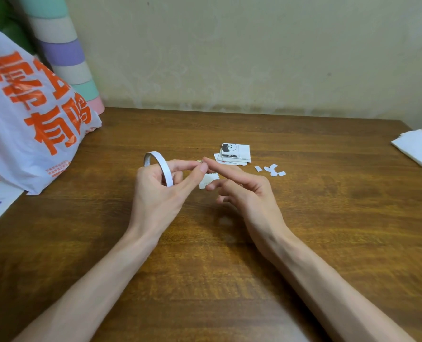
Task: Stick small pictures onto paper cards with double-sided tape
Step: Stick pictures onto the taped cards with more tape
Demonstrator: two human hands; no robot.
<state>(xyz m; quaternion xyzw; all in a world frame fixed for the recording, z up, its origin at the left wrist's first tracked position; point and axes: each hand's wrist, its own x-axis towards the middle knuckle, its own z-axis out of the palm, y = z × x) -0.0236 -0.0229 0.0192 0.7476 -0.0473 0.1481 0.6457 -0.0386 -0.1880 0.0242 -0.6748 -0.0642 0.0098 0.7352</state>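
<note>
Wooden counter (205,267). Left hand (155,193): grips tape roll (164,169), thumb and forefinger pinching its loose end. Right hand (249,193): forefinger straight, touching that end; other fingers loosely curled. Beneath: one paper card (208,180). Behind: card stack (237,154) with picture on top, paper scraps (271,169) beside. Far left: plastic bag (32,119).

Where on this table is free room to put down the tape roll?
Bare wood lies between the plastic bag and the left hand, between the forearms at the near table edge, and between the paper scraps and the white sheets far right. Crowded: just beyond the right hand, where a loose card, the card stack and the scraps lie close.
</note>
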